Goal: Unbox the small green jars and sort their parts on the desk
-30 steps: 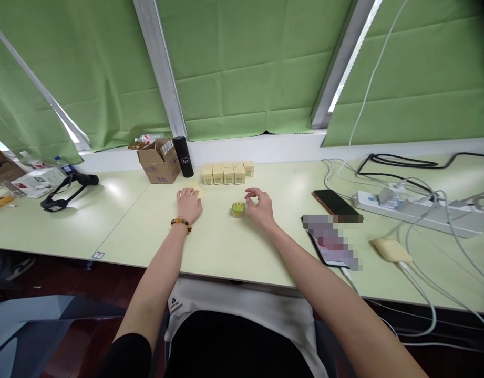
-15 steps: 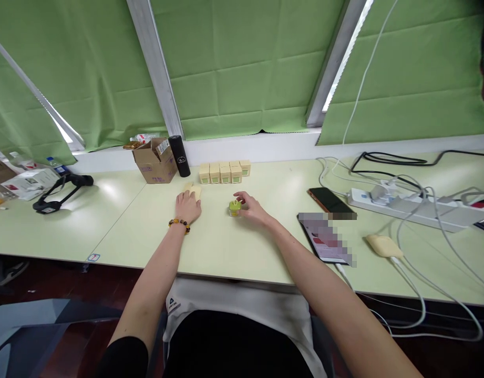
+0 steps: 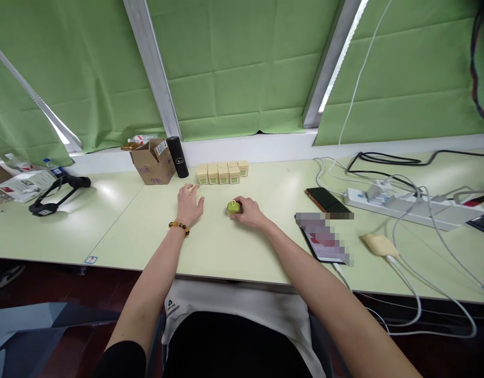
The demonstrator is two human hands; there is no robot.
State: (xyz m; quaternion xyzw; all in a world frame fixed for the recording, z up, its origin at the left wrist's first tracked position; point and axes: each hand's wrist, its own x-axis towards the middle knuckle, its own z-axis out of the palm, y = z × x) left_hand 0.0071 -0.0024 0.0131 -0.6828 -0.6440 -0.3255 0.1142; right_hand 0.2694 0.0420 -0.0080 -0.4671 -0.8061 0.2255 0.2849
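Pale table [image 3: 226, 247], green blinds [image 3: 234, 68] behind. Our right grip [image 3: 247, 212] pinches the small green jar [image 3: 233, 208]; our left grip [image 3: 189, 203] lies spread flat, left of the jar.

Five small boxes [image 3: 223, 174], one green jar [image 3: 233, 208], one carton [image 3: 152, 164], one black flask [image 3: 177, 157].

Our right hand [image 3: 248, 213] hides much of the small green jar [image 3: 233, 208]; a pixelated patch masks the tablet [image 3: 322, 245]; we cannot read labels on the boxes [image 3: 222, 174].
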